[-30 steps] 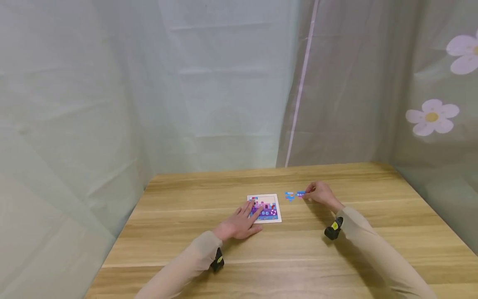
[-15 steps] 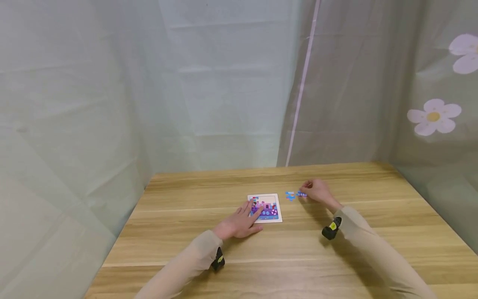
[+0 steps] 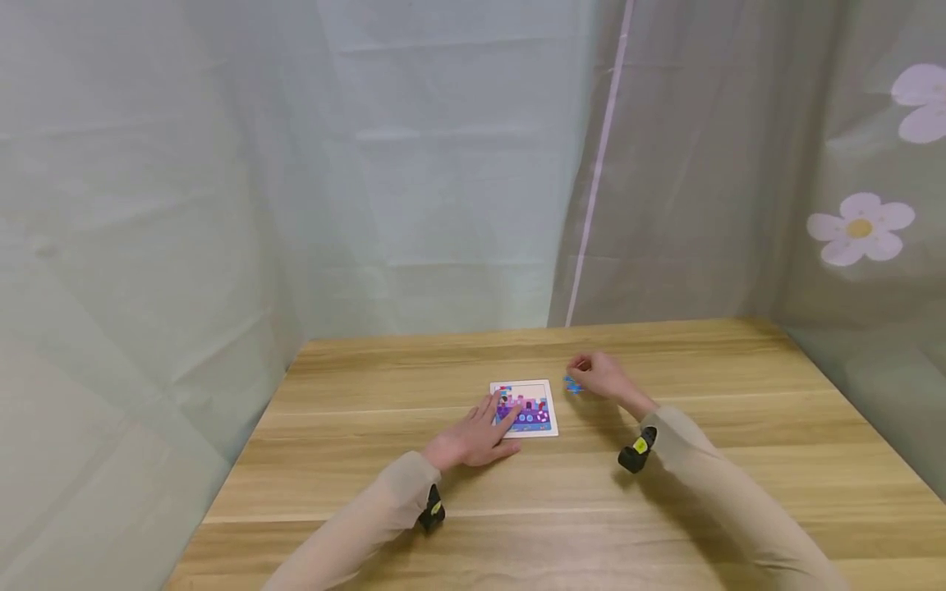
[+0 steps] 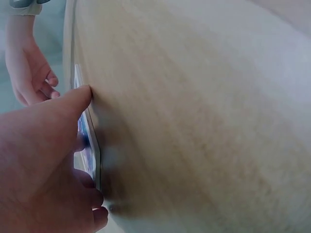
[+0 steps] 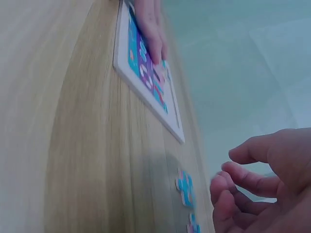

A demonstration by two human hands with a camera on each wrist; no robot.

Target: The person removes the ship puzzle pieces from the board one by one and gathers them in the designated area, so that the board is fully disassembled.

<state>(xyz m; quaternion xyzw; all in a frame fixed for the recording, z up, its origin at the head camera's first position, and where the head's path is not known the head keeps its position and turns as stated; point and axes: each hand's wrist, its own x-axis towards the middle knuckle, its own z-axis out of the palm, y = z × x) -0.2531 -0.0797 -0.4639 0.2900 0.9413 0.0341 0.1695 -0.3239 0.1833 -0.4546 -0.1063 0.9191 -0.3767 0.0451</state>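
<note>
In the head view my left hand (image 3: 476,435) rests with spread fingers on the left side of a white-framed jigsaw puzzle (image 3: 553,428). The picture in the frame is purple, pink and blue, with bare backing along its upper part. To the right of the frame, my right hand (image 3: 602,376) hovers over a loose blue puzzle piece (image 3: 573,387). The right wrist view has its fingers bent, thumb and fingertips apart, and nothing visible between them. Below the fingers lie that blue piece (image 5: 185,187) and another puzzle piece (image 5: 193,224), partly cut off by the edge.
The wooden table (image 3: 355,460) runs back to a pale curtain (image 3: 443,205). A grey curtain with printed flowers (image 3: 857,230) stands along the right side. Each wrist bears a small black camera (image 3: 637,450).
My right hand has moved left from the purple-blue piece to over the blue one, covering part of the loose pieces in the head view. The left hand stays on the puzzle.
</note>
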